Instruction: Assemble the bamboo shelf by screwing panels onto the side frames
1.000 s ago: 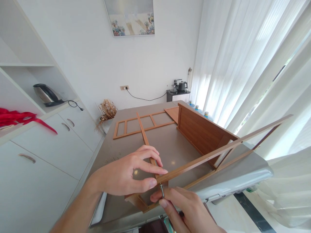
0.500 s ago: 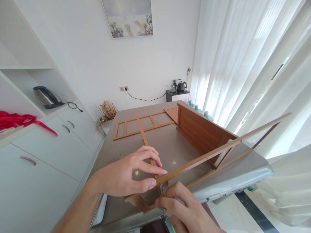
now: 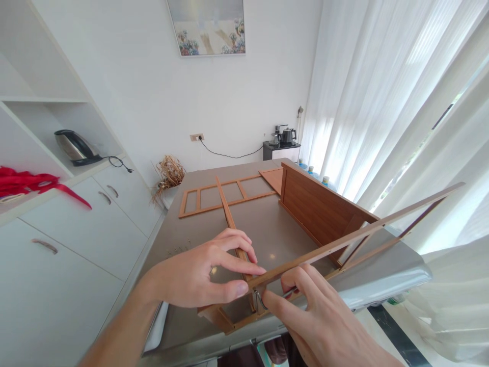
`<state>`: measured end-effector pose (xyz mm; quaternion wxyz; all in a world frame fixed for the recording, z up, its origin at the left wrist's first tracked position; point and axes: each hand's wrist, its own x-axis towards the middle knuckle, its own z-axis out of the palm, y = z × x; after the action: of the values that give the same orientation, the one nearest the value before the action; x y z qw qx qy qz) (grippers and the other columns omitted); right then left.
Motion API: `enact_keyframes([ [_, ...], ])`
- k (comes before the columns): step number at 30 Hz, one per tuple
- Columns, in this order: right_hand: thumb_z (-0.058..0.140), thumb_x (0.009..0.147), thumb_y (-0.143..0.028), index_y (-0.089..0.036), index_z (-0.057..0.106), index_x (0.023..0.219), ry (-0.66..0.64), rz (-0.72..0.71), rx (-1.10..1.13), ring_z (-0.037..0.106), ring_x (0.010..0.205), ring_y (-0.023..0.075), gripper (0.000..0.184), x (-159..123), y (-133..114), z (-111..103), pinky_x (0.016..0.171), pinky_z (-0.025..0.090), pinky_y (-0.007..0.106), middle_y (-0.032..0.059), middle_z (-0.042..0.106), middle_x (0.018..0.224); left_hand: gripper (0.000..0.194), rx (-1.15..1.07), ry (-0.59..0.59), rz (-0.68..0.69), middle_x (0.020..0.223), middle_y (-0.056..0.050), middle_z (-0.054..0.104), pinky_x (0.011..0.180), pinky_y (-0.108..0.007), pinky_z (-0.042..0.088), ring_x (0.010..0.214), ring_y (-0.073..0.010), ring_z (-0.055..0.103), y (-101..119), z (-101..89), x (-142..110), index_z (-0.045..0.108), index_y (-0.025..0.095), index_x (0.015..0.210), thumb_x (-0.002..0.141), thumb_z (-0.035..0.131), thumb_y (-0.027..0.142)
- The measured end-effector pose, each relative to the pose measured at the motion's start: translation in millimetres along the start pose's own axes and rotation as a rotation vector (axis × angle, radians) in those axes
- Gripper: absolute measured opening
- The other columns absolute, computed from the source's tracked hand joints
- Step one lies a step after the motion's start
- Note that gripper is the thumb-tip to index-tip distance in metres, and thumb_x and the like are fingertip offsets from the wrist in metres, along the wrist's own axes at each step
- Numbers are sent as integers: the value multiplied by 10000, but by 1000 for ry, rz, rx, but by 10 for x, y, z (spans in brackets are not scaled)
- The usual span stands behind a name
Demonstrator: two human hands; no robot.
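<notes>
My left hand [image 3: 202,270] grips a corner of the wooden frame [image 3: 340,244], thumb in front and fingers over the top where a long wooden bar [image 3: 227,209] meets the rail. In my right hand [image 3: 319,311] is a bent metal hex key [image 3: 259,300], held between thumb and fingers just below that corner. One end of the key points up at the underside of the rail; whether it sits in a screw is hidden. A brown wooden panel [image 3: 317,204] stands upright, joined to the frame's right part.
A flat ladder-like wooden frame [image 3: 191,214] lies farther back on the grey table [image 3: 260,229]. Several small screws [image 3: 179,248] lie at the table's left. White cabinets [image 3: 76,244] with a kettle [image 3: 76,148] stand left; curtains [image 3: 355,102] hang right.
My right hand has swung to the right and up, turning the hex key's free arm the same way. The left hand keeps its hold on the corner.
</notes>
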<state>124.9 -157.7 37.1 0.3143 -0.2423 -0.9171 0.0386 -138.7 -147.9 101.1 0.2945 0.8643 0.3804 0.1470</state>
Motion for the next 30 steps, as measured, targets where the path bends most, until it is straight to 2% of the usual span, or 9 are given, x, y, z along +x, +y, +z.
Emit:
enact_keyframes([
  [6,425,825,33,-264,656,1142,-14,-13,-6,528,839,187,492,17,-12,-14,729,481,280,48,571,950,342,1,-6,18,1277,-56,623,1192,-390,389,1363,-241,437,-11,-7,-3,714,319,1280,945,646,301],
  [15,427,929,-22,-246,661,1128,-8,-22,12,528,840,189,380,42,1,26,732,467,292,55,579,958,354,7,-25,0,1298,-37,606,1206,-361,366,1382,-225,421,-21,-10,-13,693,349,1302,955,635,303],
  [25,462,1038,-212,-266,642,1193,-32,11,-1,534,865,201,244,-10,-23,46,744,482,304,55,578,978,361,-7,-46,-15,1315,-51,596,1211,-387,359,1389,-236,405,-13,-16,-5,687,331,1315,958,633,313],
  [30,420,1059,-236,-258,644,1196,-12,13,10,537,869,206,263,-15,-24,70,748,490,316,60,575,979,355,-9,-56,-28,1309,-36,595,1212,-361,352,1384,-220,407,-4,-22,-1,694,333,1303,954,634,309],
])
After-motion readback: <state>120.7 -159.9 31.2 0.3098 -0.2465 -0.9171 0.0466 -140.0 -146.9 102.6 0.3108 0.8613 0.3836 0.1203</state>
